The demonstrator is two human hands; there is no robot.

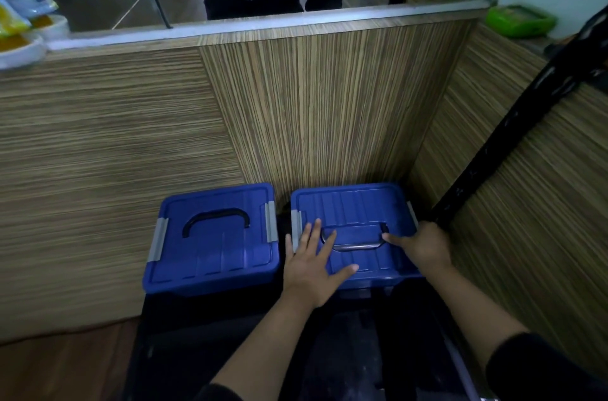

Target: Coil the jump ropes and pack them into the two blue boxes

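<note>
Both boxes sat lidded side by side at lower centre, no ropes in sight, so this looked like start or finish, can't tell which. Left hand lay flat and open on the right box; right hand rested at its right edge, gripping nothing I could make out. Left box looked latched; next move probably needs the right box's grey clips worked.

Closed lids hide both blue boxes' contents.
</note>
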